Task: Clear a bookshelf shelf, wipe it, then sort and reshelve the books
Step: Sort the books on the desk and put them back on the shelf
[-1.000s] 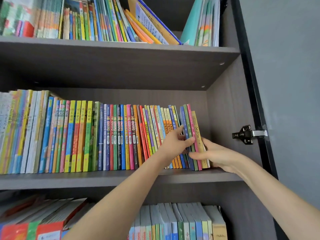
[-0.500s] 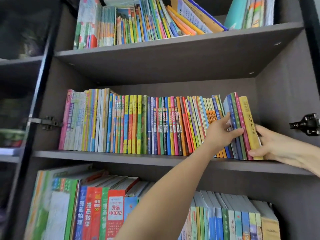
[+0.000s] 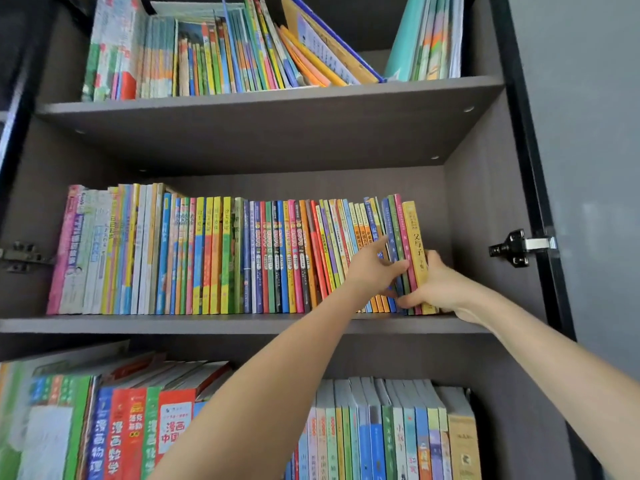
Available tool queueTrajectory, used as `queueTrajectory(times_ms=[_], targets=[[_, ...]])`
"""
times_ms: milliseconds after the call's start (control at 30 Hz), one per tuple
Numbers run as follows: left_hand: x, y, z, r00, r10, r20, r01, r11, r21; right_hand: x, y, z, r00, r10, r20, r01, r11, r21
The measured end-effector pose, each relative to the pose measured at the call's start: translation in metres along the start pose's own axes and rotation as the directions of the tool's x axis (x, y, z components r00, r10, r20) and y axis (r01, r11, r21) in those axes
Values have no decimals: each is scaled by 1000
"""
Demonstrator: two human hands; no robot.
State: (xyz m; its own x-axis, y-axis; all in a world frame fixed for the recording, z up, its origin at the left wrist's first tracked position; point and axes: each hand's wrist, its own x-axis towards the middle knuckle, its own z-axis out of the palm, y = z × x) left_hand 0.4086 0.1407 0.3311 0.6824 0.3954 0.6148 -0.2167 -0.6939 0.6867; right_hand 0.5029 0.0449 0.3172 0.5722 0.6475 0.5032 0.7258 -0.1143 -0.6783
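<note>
Head view, and both arms are up at the middle shelf (image 3: 207, 323), which carries a packed row of books (image 3: 207, 258) running from the left wall almost to the right one. The action is all at the right end. There the end group (image 3: 403, 230), four spines in blue, green, pink and yellow, stands just off the cabinet's right side panel. The left hand (image 3: 375, 268) comes in from the left with its thumb raised by the blue spine and its fingers curled across the blue and green ones, pinching them. The right hand (image 3: 436, 289) clamps the same group from the other side, thumb across the bottoms of the spines, fingers tucked behind the yellow cover where they can't be seen. The thin books just left of the hands lean to the left, while those further left stand straight. Above, the upper shelf books (image 3: 214, 57) tilt to the left, with a teal batch (image 3: 426, 39) propped in the right corner. Below, large comic volumes (image 3: 121, 427) sit on the left and a pale-spined set (image 3: 398, 434) on the right. A black door hinge (image 3: 516, 247) juts from the right frame, with a grey wall (image 3: 588, 133) beyond it.
</note>
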Motion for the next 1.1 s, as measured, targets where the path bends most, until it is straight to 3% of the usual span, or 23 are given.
queueTrajectory(times_ms=[167,533,633,700,767,833,900,967,1100], targets=[[2,-10,5,1000,-7,-22,8,999,36,2,3,2,999,-32,1,32,999,9],[-1,-12,7,993,-116,-35,112,990,-84,-7,-3,4,1000,-26,-5,26,998,-59],[-7,-14,-1,993,-96,-70,90,993,-80,-22,-11,8,979,-135,-150,124,989,-80],[-18,-15,-11,988,-88,-126,79,994,-78,-35,-20,14,898,-234,-372,158,962,-223],[-34,-14,-26,979,-53,-195,45,998,-46,-51,-32,28,747,-394,-535,210,904,-373],[-56,-14,-46,962,28,-271,-14,998,53,-65,-45,49,575,-581,-576,352,812,-467],[-84,-17,-70,932,116,-345,-41,975,218,-75,-57,76,456,-687,-566,505,723,-471],[-115,-24,-97,902,134,-412,7,947,322,-86,-67,106,467,-699,-541,614,697,-370],[-185,-41,-148,852,-19,-523,168,956,239,-109,-82,163,621,-674,-399,678,718,-158]])
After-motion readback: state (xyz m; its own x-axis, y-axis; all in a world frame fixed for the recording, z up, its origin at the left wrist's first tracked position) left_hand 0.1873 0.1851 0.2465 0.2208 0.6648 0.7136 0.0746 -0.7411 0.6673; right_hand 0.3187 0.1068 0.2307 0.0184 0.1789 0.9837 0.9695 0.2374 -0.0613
